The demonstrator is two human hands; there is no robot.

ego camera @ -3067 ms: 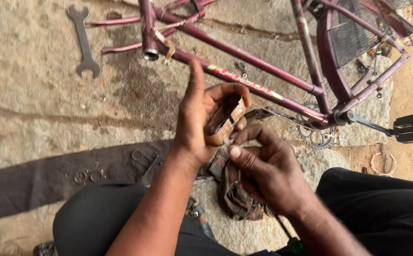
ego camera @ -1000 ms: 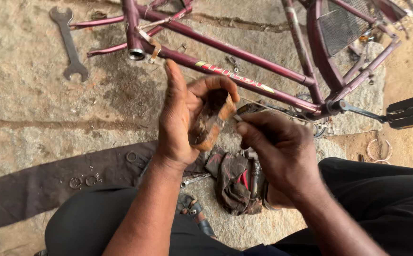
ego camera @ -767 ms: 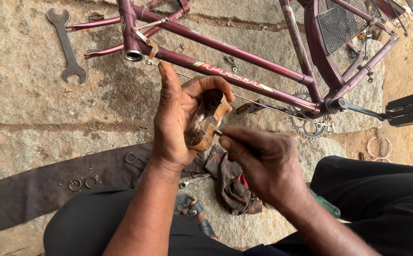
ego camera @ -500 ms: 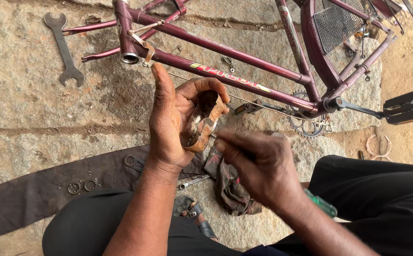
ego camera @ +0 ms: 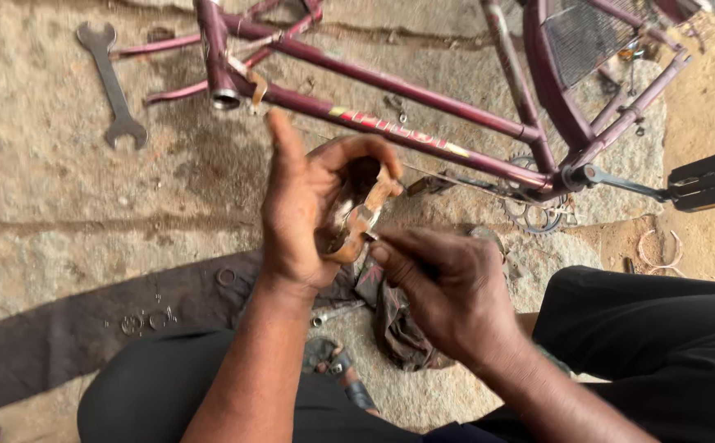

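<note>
My left hand (ego camera: 308, 205) is raised and curled around a small rusty brown metal part (ego camera: 357, 217), with the thumb pointing up. My right hand (ego camera: 447, 287) comes in from the right, its fingertips pinched together against the lower edge of that part; something tiny may be between them, but I cannot make it out. Just beyond both hands lies a maroon bicycle frame (ego camera: 423, 90) on the stone ground, with its chainring (ego camera: 534, 209) and a black pedal (ego camera: 710, 180) to the right.
A double-ended spanner (ego camera: 113, 86) lies at the upper left. A dark rubber strip (ego camera: 86, 328) with rings and small washers (ego camera: 148, 320) runs under my left knee. A greasy rag (ego camera: 402, 328) sits below my hands. A sandalled foot (ego camera: 341, 373) shows between my legs.
My right hand has moved left and up to the rusty part held in my left hand, fingertips now touching it. The view has shifted slightly, so the frame sits higher.
</note>
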